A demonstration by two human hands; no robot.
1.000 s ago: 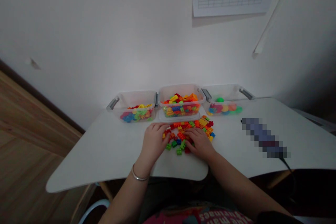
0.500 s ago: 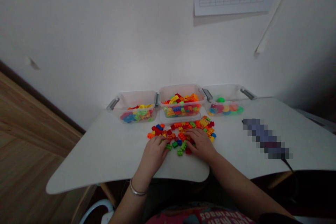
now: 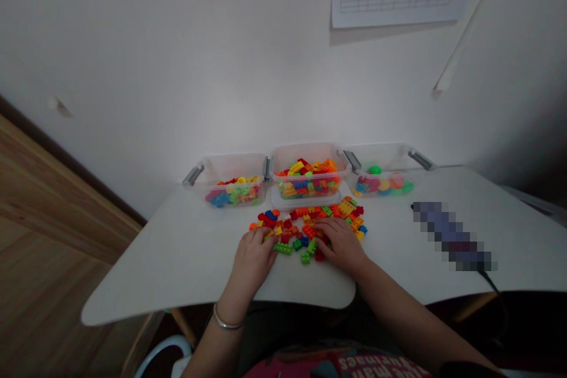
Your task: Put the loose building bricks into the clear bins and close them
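While the white table [image 3: 177, 260] bears a middle bin [image 3: 310, 176] at the person's twelve o'clock, with the brick pile [image 3: 310, 230] just before it, light fingertips should suit best, since hard pressing could scatter pieces. Palm down, the left hand [image 3: 253, 257] curves half open at the pile's eight o'clock, the right hand [image 3: 343, 245] loosely bent at four; whether either grips anything cannot be told, though a green brick [image 3: 283, 248] lies just beside the left.
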